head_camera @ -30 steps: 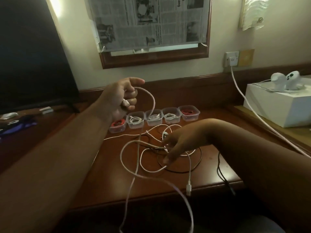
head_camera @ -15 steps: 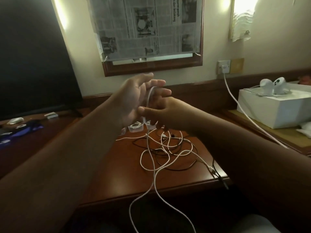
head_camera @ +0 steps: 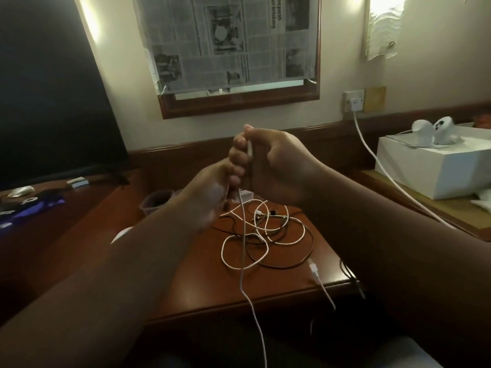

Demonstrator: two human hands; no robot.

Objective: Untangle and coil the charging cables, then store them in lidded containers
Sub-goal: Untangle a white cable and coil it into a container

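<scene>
My left hand (head_camera: 212, 197) and my right hand (head_camera: 276, 166) are raised together above the wooden table (head_camera: 265, 290). Both grip the same white charging cable (head_camera: 243, 251), whose end runs up between the fingers. The cable hangs straight down from the hands and trails off the table's front edge. Below the hands lies a tangle of white and black cables (head_camera: 271, 232). A white plug (head_camera: 313, 269) lies near the front right corner. One small clear container (head_camera: 156, 201) shows left of my left hand; the others are hidden behind my hands.
A dark TV screen (head_camera: 53, 102) stands at the left. A white box (head_camera: 435, 166) with white devices on top sits at the right. A white cord (head_camera: 377, 160) runs from the wall socket (head_camera: 354, 100) down to the right. Small items lie on the left sideboard.
My right hand rose from the tangle on the table to meet my left hand and closed on the white cable. Both hands now hold it together, and the view tilted slightly up.
</scene>
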